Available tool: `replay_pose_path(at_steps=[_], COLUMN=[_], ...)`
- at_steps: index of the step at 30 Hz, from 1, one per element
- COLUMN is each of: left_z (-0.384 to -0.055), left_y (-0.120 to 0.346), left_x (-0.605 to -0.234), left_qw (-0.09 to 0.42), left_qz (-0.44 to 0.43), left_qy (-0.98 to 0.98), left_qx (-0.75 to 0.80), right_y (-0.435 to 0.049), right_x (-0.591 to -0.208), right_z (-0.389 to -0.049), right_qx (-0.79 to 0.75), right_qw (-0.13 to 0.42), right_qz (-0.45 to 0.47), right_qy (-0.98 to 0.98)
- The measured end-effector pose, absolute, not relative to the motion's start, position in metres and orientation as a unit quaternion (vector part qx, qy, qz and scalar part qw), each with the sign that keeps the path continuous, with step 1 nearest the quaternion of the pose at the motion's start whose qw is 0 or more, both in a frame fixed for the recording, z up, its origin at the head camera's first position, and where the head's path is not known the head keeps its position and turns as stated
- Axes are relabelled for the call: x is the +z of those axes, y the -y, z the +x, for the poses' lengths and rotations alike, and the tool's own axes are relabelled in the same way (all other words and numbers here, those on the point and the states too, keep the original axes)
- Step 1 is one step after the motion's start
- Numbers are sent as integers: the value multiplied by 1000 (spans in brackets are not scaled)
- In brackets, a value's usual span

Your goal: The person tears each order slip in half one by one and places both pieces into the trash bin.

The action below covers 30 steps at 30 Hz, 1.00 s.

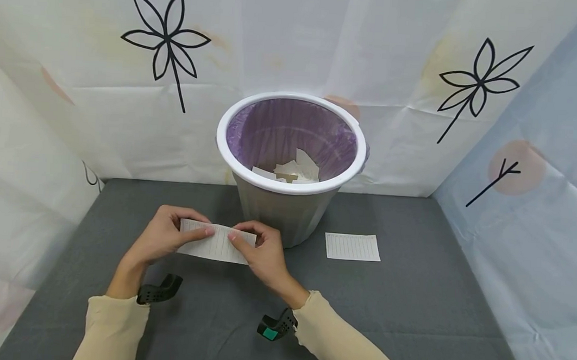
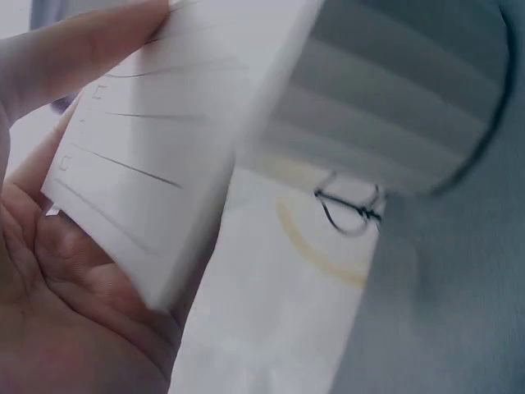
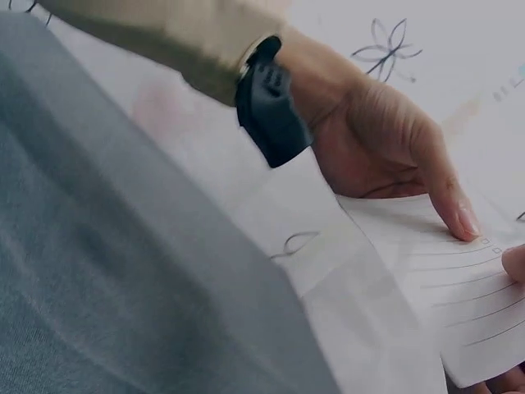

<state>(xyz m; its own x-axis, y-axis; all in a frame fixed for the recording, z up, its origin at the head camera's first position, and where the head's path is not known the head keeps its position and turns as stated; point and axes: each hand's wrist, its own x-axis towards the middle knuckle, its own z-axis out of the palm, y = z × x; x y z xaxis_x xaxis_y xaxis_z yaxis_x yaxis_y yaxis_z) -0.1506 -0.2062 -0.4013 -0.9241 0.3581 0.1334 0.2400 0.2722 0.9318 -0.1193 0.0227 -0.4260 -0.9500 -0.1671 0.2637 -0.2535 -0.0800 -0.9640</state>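
Both hands hold one lined paper sheet in front of the bin, above the table. My left hand pinches its left end, thumb on the lined face and fingers behind. At the right part of the sheet, my right hand pinches it the same way. In the left wrist view the sheet shows printed lines and small squares along one edge, with the left palm behind it. In the right wrist view, the left thumb presses on the sheet. A second lined sheet lies flat on the table to the right.
A white-rimmed bin with a purple liner stands at the table's back. Several paper pieces lie inside it. Patterned curtains enclose the grey table at the back and sides. Each wrist wears a black camera mount.
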Motion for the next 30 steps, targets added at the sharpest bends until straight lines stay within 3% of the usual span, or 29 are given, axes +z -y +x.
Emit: replay_pose_path(at_steps=[5,14,30], left_z=[-142,-133,-118], left_y=[192,162,114], left_x=[-385,-366,-354], left_qw=[46,36,60], left_qz=[206,253,228], left_qy=[-766,-723,-680], left_qx=[608,641,695], right_y=[-37,-67,-110], right_x=[-411,-390,-377], right_z=[-112,-103,-92], right_qx=[741,744,755], right_qw=[24,65,111], right_qz=[150,150,152], right_qy=[654,648,628])
